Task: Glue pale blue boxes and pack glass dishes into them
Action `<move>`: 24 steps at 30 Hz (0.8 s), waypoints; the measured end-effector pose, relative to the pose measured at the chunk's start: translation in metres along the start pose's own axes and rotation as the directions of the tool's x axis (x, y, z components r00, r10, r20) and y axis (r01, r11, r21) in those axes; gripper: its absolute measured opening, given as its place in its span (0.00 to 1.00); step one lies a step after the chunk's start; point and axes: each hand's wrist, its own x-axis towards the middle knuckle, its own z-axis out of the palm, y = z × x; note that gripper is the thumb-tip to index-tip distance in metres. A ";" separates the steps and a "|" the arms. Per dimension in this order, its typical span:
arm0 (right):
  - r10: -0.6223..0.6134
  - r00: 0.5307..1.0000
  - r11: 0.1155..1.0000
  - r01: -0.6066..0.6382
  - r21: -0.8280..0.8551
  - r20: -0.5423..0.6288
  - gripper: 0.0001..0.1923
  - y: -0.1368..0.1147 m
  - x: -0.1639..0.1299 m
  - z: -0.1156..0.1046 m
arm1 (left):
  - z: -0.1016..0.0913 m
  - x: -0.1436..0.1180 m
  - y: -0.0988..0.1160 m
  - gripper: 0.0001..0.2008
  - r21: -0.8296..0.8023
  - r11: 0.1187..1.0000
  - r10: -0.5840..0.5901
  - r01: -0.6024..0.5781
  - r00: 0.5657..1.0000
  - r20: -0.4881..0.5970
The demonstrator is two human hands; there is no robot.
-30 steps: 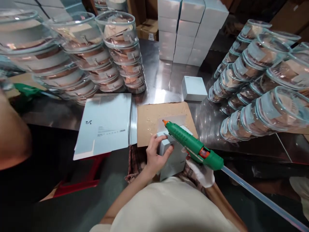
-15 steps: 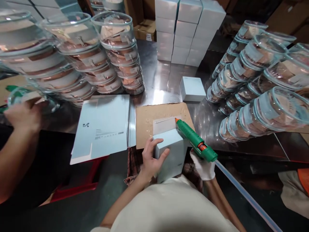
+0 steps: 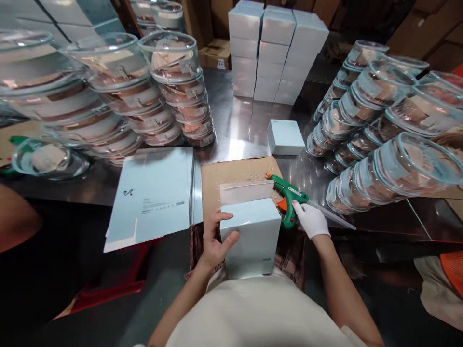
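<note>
My left hand grips the left side of a light-blue box held upright against my body, thumb on its near face and a finger over its top edge. A pale flap stands out beyond the box top, with a thin line of glue along its far edge. To the right, a green glue gun lies on its side, its orange trigger and handle uncovered. My right hand, in a white glove, is beside the handle with a fingertip at the gun's body, not wrapped round it. A clear glue stick trails behind.
A cardboard sheet lies under the work. Flat light-blue cartons are stacked at left. Clear round containers stand in tall stacks at left and right. A closed box and stacked white boxes stand beyond.
The glue gun has turned from pointing over the flap to lying on its side at the right. My right hand has moved off its handle. The co-worker's hand at left has left the container.
</note>
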 end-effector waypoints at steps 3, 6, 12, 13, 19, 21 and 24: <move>-0.103 0.994 0.952 0.109 0.285 -0.036 0.23 -0.020 -0.015 -0.009 | 0.003 0.000 -0.001 0.18 -0.036 0.999 0.004 -0.002 0.999 0.047; -0.283 0.936 0.771 0.091 0.631 0.211 0.31 -0.046 -0.024 0.000 | 0.009 0.000 -0.001 0.19 -0.093 0.996 0.013 -0.005 0.997 0.081; -0.683 0.696 0.600 0.360 0.714 0.223 0.39 -0.041 -0.021 0.001 | 0.014 0.001 -0.007 0.29 -0.262 0.957 -0.127 0.120 0.992 -0.010; -0.778 0.586 0.551 0.468 0.691 0.224 0.40 -0.038 -0.021 -0.003 | 0.013 0.002 -0.009 0.31 -0.289 0.952 -0.112 0.101 0.993 -0.022; -0.914 0.309 0.404 0.764 0.504 0.264 0.15 -0.046 -0.025 -0.016 | 0.004 0.006 -0.005 0.10 -0.211 0.978 0.007 0.008 0.997 0.073; -0.902 0.348 0.432 0.761 0.485 0.257 0.15 -0.045 -0.026 -0.014 | 0.001 0.009 0.001 0.10 -0.183 0.983 -0.002 0.016 0.997 0.078; -0.756 0.650 0.606 0.646 0.463 0.082 0.31 -0.028 -0.037 -0.006 | -0.007 0.020 0.006 0.09 -0.172 0.984 0.007 -0.034 0.989 -0.151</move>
